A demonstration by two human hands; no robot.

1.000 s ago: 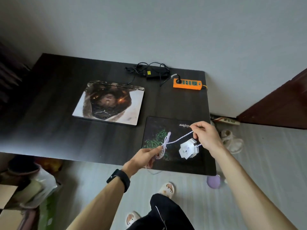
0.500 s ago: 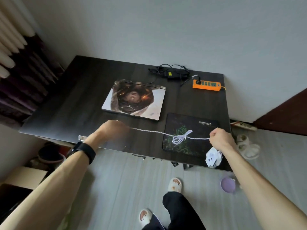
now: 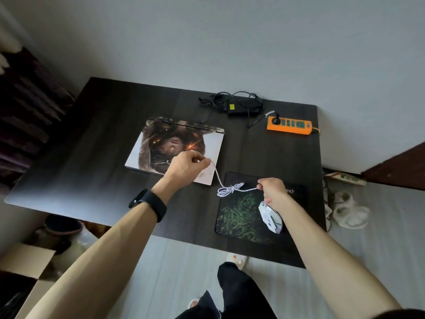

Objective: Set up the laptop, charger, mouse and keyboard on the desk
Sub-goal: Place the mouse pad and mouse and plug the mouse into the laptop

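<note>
Two hands: a white mouse cable (image 3: 216,174) is held stretched between them above the tabletop (image 3: 80,157), with a tied bundle (image 3: 228,191) hanging near its middle.
Left hand (image 3: 186,168): the cable's free end is pinched between curled fingers (image 3: 200,162), over the near corner of the laptop (image 3: 161,143).
Right hand (image 3: 272,189): the fingers are curled round the cable close to the mouse (image 3: 271,218), which hangs beside the wrist over the green-patterned mouse pad (image 3: 239,217); whether pad and mouse are touching cannot be told.
Laptop: it is shut and laid flat near the tabletop's centre.
Charger (image 3: 242,108): it is left coiled at the back edge, near the orange power strip (image 3: 289,126).
Keyboard: none is seen in view.
First risk: the bundle is judged likely to be drawn into a tight knot if the two ends are pulled further apart.
Second risk: the mouse appears to be carried by its cable alone, so it could be swung against the tabletop or strained where the cable enters it.
</note>
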